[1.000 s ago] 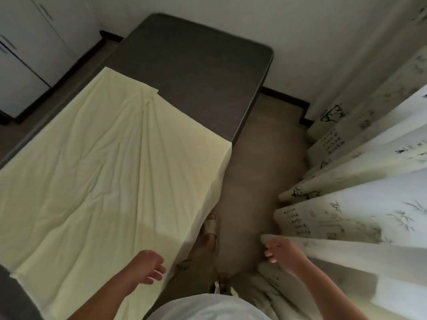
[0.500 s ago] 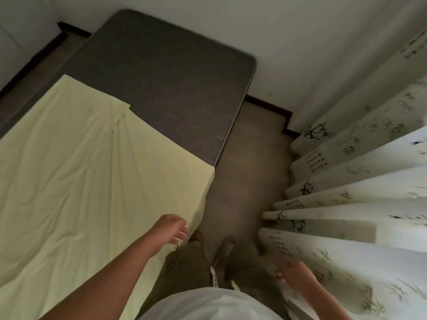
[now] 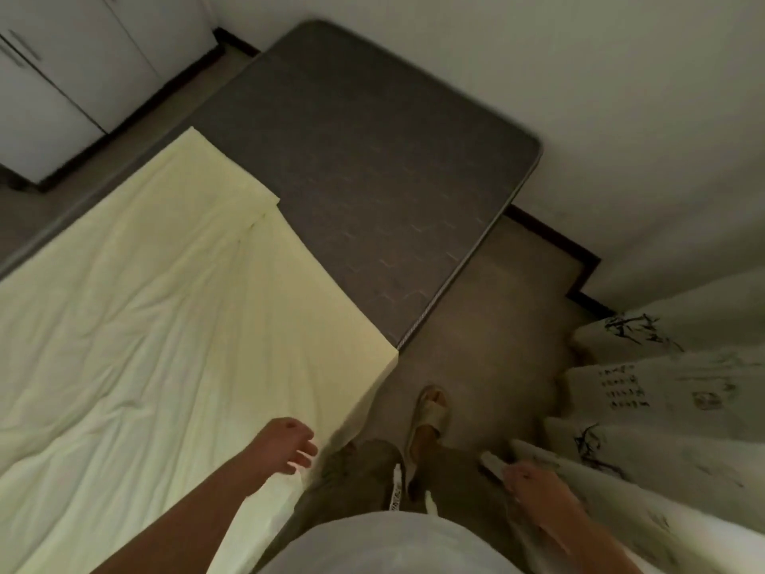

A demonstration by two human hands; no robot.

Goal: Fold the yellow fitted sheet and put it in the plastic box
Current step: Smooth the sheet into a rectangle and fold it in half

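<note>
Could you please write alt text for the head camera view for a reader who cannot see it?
A yellow sheet lies spread and wrinkled over the near part of a grey mattress, one side draping off the edge. The person stands beside it, left hand over that draped edge, right hand low by a printed curtain.

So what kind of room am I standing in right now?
Most likely a bedroom. There's a bare grey mattress with a yellow sheet spread over part of it, white cupboard doors across the floor, and long printed curtains on the right.
</note>
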